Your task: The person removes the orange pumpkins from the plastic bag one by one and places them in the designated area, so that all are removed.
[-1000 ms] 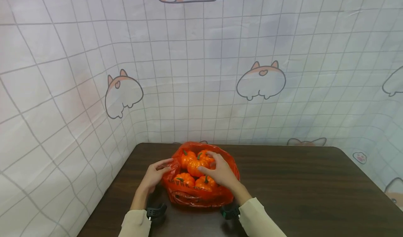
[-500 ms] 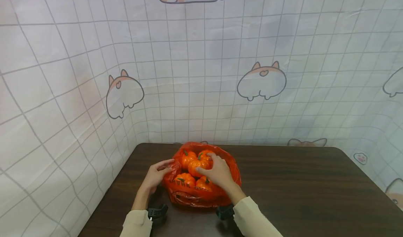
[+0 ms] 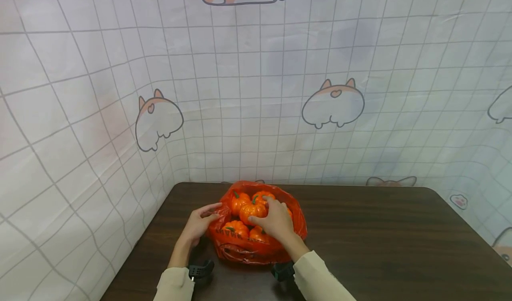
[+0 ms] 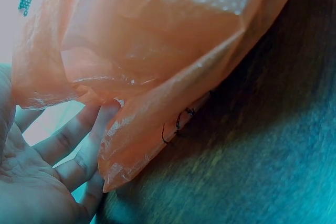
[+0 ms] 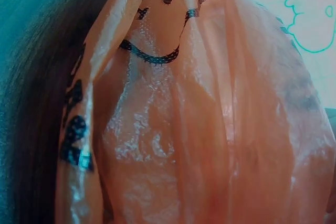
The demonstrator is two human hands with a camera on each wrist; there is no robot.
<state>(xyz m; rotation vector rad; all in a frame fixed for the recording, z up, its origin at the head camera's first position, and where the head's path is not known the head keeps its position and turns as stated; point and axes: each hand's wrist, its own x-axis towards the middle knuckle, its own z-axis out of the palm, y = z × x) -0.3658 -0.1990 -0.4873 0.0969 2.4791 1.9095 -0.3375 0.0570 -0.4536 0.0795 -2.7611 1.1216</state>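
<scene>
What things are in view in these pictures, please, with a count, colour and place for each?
Table: one, dark brown wood grain, lower part of the head view
Plastic bag: one, orange-red with black print, open on the table
Small pumpkins: at least six visible, orange, inside the bag
Grid-patterned sheeting: count unclear, white with grey lines, behind and beside the table
Cartoon corgi prints: several, white and orange, on the sheeting
Wrist devices: two, black, one at each wrist
Sleeves: two, cream, on the forearms
Left hand: one, bare, touching the bag's left side
Right hand: one, bare, in the bag's opening, beside the middle pumpkin
</scene>
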